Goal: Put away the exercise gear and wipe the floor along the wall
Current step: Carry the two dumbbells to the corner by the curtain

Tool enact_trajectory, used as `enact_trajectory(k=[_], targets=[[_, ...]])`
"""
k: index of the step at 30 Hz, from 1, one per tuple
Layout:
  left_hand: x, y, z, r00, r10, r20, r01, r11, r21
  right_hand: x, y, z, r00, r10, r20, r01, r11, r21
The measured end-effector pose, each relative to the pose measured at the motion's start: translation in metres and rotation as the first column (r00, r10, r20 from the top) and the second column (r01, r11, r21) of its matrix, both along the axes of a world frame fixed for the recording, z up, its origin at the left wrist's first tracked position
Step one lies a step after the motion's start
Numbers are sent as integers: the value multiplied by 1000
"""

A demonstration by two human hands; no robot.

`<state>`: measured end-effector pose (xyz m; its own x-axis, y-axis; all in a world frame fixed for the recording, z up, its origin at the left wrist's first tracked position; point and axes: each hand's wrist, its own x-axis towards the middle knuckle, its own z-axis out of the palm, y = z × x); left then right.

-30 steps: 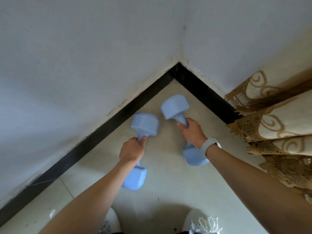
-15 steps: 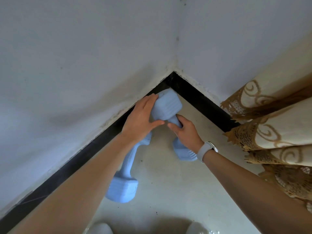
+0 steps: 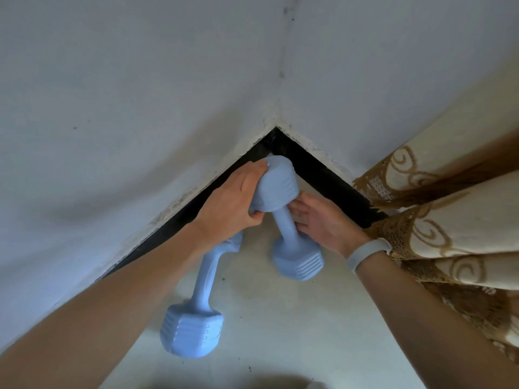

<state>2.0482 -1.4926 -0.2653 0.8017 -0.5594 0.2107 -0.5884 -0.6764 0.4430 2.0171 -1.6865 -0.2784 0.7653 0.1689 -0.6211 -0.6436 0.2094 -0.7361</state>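
1. Since half a second ago, the right-hand dumbbell (image 3: 283,217) is seen tipped further up, its upper head now raised against the corner of the black skirting (image 3: 317,169), while the other dumbbell (image 3: 202,299) is left lying in much the same place.
2. The upper head of the right-hand dumbbell is gripped by the left hand (image 3: 233,203): fingers are curled over its top and the thumb is tucked under its lower edge.
3. The right hand (image 3: 320,220) is held open beside the handle of that dumbbell, with its fingers stretched out and touching the shaft just below the gripped head; nothing is clasped by it.
4. A pale band (image 3: 365,254) is worn on the right wrist.
5. The lower head of the tilted dumbbell is rested on the floor (image 3: 280,332), just in front of the right wrist.
6. The other dumbbell is laid on the floor along the left wall (image 3: 112,108); its far end is hidden under the left forearm, and its near head is pointed toward the camera.
7. A cream curtain (image 3: 449,220) with brown scrollwork is hung at the right, its edge reaching the skirting beside the right hand.
8. Small dark specks are scattered on the pale floor near both dumbbells.
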Motion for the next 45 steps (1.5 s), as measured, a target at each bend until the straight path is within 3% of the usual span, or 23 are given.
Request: enact_trajectory(k=[2,6,13,16,18,23,26,29,36,41,45], targets=[[-2,-2,5,999,-38,22,37,999,27,7,-2,13,999,-19,-28,18,999,-33],[-5,-8,12,990,-117,78,116,993,25,13,12,38,997,-77,-9,71,959,-275],[17,-10,17,954,-219,206,228,974,-18,16,8,49,973,-212,90,217,975,-46],[18,-12,26,987,-132,91,141,986,-92,21,9,56,972,-185,146,199,977,-83],[19,-9,26,985,-139,105,142,990,-21,23,7,60,967,-140,210,175,972,-158],[31,-10,20,986,-149,73,157,979,-128,26,2,62,915,-59,399,195,930,-311],[28,-22,20,989,-17,-145,-28,953,-302,32,5,64,875,-1,484,200,911,-360],[27,-30,18,946,77,-316,-192,917,-349,39,4,64,865,46,499,207,874,-439],[23,-44,19,934,170,-315,-300,851,-432,51,-9,69,827,224,515,222,712,-666],[22,-38,18,955,171,-241,-255,890,-379,39,1,60,814,168,556,322,665,-673],[2,-17,6,934,243,-262,-313,911,-267,18,17,50,835,23,549,379,700,-605]])
